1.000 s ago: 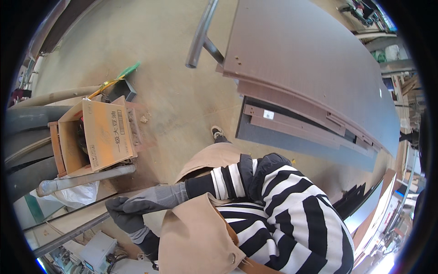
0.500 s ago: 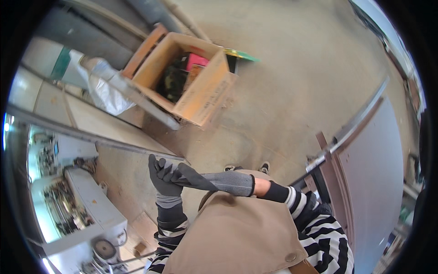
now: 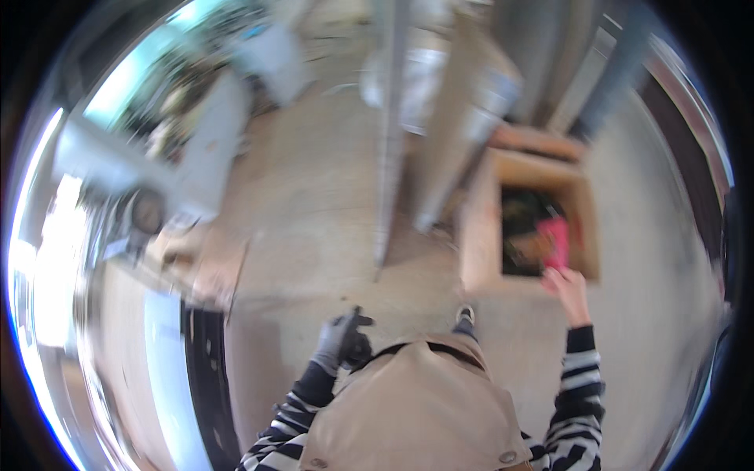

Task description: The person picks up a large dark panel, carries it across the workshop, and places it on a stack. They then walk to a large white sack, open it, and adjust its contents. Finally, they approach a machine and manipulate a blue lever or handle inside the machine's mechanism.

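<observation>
Over beige concrete floor (image 3: 314, 188), touches with nearer, bare right hand (image 3: 569, 287) the near end of flat bright pink item (image 3: 557, 237) lying lengthwise ahead inside open brown cardboard box (image 3: 481, 235), but cannot tell if gripping with it or half-curled, grey-gloved left hand (image 3: 342, 339).

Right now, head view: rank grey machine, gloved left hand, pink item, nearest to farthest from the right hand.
1. Pink item: right at the bare right hand, at the open cardboard box; blur hides the grip.
2. Gloved left hand: to its left, in front of the body.
3. Grey machine: far left, beyond the left hand.
</observation>
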